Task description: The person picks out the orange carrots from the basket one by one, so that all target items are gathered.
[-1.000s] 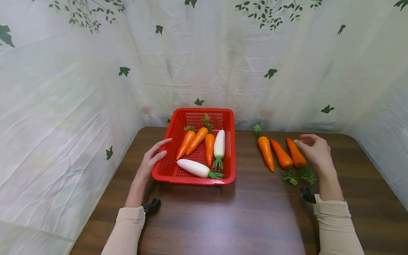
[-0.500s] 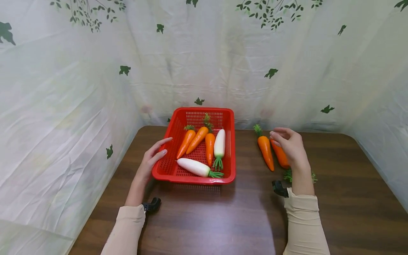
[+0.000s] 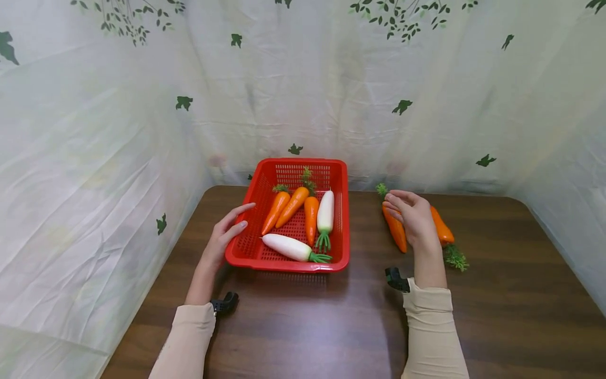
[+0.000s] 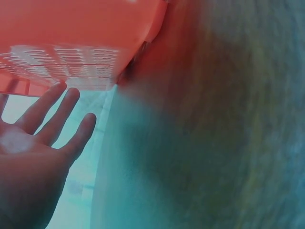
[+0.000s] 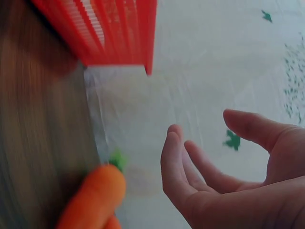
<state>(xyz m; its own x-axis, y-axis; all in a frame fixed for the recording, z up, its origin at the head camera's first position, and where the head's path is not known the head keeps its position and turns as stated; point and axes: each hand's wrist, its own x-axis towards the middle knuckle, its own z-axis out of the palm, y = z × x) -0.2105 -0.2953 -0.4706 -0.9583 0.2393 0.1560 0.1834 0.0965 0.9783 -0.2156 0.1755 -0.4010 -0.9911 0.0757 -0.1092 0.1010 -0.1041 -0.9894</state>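
A red perforated basket holds several orange carrots and two white radishes with green tops. My left hand is at the basket's left rim, thumb and fingers spread; in the left wrist view, its extended fingers are beside the basket wall. My right hand is above the carrots on the table, partly covering a carrot with its top pointing away. Another carrot shows right of the wrist; a third is hidden. The right wrist view shows nothing between the thumb and fingers, with a carrot below.
The brown wooden table extends in front of the basket and to both sides. A pale cloth with green leaf prints hangs behind the table and at its sides. Black wrist cameras sit at both cuffs.
My right hand has moved left, from the rightmost carrot to above the leftmost one on the table, uncovering the rightmost carrot again. The left hand and the basket have stayed in place.
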